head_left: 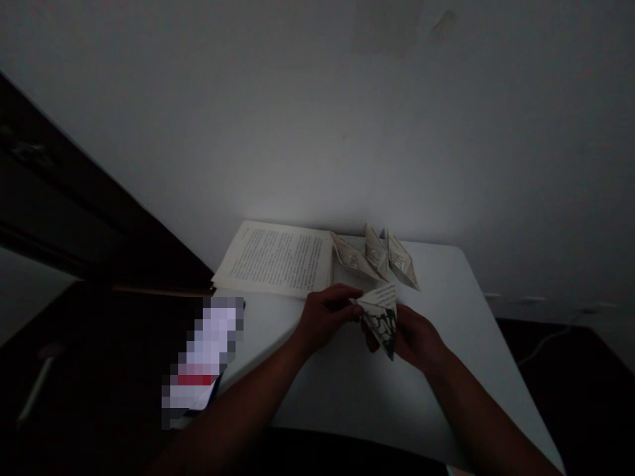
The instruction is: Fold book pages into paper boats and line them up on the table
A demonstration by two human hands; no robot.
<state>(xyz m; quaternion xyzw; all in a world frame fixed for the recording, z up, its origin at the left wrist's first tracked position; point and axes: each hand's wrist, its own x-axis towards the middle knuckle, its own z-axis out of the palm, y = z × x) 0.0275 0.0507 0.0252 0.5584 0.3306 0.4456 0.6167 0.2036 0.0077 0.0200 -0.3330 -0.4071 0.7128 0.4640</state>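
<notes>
Between my two hands, above the white table, is a folded piece of printed paper (381, 316), a pointed triangular shape with text and a dark picture on it. My left hand (330, 314) pinches its left corner between thumb and fingers. From behind and to the right, my right hand (417, 336) grips the same paper, its fingertips partly hidden by it. Just beyond my hands stand three folded paper boats: a left one (354, 256), a middle one (377, 252) and a right one (401, 259).
Loose printed pages (278, 258) lie in a stack at the table's back left. A lit phone (206, 354), its screen blurred, rests at the left edge. The white table (446, 291) meets a pale wall (317, 119). A cable (546, 338) runs at the right.
</notes>
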